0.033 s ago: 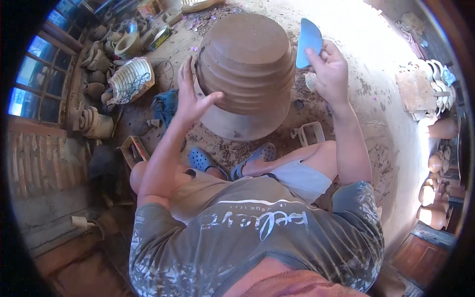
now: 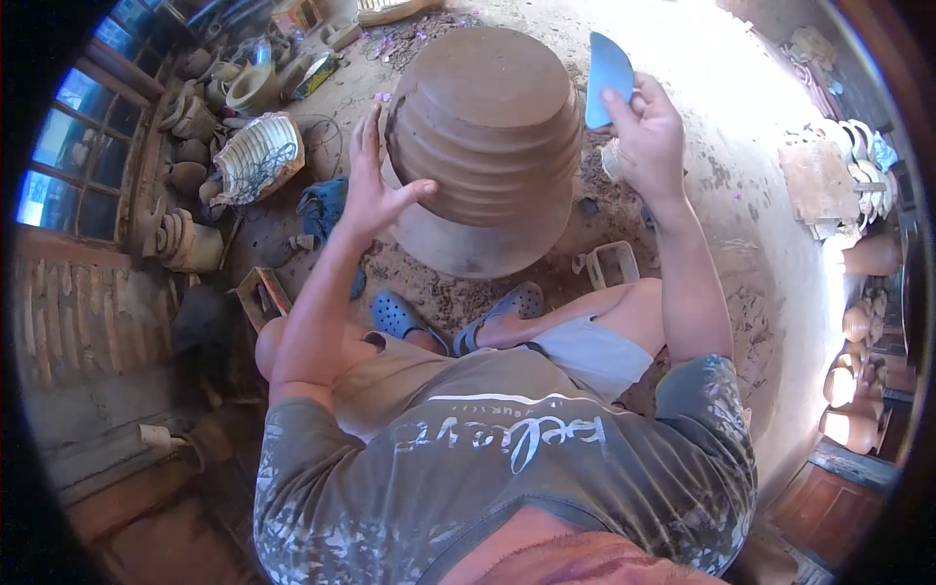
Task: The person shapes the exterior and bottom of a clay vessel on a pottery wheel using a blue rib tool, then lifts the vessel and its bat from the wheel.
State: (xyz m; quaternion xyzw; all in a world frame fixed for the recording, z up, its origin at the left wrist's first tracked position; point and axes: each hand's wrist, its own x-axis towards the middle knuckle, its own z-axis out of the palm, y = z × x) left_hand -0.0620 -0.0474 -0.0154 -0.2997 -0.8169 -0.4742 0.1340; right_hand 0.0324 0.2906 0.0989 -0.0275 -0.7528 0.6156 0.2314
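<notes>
A large brown clay pot [image 2: 485, 127] with ridged walls and a smooth, flat top face stands on a round wheel head [image 2: 478, 255] in front of me. My left hand [image 2: 375, 185] is at its left side with fingers stretched upward and the thumb reaching across the lower wall. It holds nothing; light contact with the clay cannot be made out for every finger. To the right of the pot, and apart from it, my right hand [image 2: 643, 132] pinches a blue curved pottery rib [image 2: 608, 78] between thumb and fingers, its blade pointing up.
A white plastic frame-like container [image 2: 612, 263] lies right of my clogs [image 2: 395, 314]. Leftward are a dark blue cloth [image 2: 324, 207], a ribbed tray [image 2: 261, 156] and a wooden box [image 2: 263, 295]. Several pots [image 2: 853, 390] line the right wall. Clay scraps cover the floor.
The blue rib and my right hand have shifted up very slightly. My left hand stays at the pot's left side.
</notes>
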